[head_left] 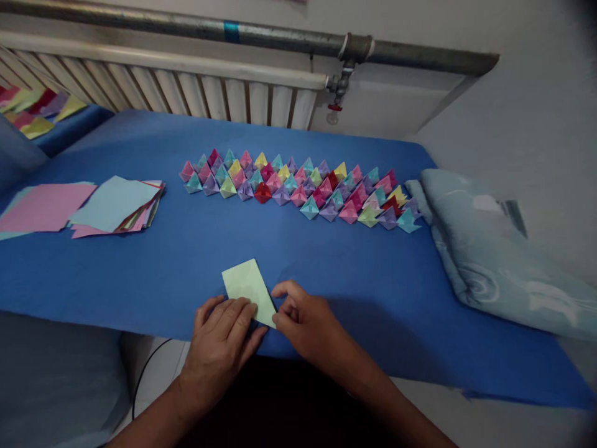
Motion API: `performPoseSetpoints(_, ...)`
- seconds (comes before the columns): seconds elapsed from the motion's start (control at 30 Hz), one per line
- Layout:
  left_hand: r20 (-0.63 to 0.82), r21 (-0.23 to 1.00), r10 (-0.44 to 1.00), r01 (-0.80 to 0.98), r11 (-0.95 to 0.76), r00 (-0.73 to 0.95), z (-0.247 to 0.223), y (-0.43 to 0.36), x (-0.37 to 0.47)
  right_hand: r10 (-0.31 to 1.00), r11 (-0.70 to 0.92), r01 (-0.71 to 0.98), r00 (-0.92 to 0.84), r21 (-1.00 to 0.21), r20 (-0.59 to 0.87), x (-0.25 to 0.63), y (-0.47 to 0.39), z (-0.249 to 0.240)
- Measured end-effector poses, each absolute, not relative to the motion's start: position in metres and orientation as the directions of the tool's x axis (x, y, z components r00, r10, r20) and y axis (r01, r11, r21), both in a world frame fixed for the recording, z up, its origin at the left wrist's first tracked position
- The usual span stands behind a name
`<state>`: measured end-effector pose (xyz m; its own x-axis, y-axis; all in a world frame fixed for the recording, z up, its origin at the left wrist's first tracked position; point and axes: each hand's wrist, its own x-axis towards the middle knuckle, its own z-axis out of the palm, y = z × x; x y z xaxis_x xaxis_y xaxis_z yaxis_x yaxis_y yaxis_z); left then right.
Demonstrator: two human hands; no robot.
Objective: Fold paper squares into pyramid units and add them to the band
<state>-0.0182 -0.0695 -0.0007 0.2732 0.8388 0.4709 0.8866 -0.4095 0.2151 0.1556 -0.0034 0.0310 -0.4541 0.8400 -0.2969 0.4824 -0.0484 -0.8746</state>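
A light green folded paper (247, 283) lies on the blue cloth-covered table near its front edge, its narrow corner toward the right hand. My left hand (224, 336) rests on the paper's lower left part, fingers together and pressing it down. My right hand (301, 314) is at the paper's right corner, its thumb and curled fingers closed at the edge. Farther back stand rows of small folded paper pieces (298, 196) in pink, purple, teal, yellow and red.
Loose paper sheets (114, 205) and a pink sheet (46, 208) lie at the left. A folded blanket (494, 255) sits at the right. Behind the table are a radiator (209, 93) and a metal pipe (280, 38) with a red-handled valve (334, 107).
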Motion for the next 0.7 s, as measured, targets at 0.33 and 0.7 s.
performPoseSetpoints(0.33, 0.437, 0.405, 0.859, 0.795, -0.452, 0.266, 0.043, -0.062, -0.026, 0.796, 0.45, 0.203, -0.533, -0.869, 0.288, 0.181, -0.007, 0.065)
performPoseSetpoints(0.7, 0.17, 0.715, 0.98, 0.672, -0.195, 0.103, 0.06, -0.072, -0.023, 0.858, 0.324, 0.224, -0.479, -0.919, 0.185, 0.149, 0.015, 0.077)
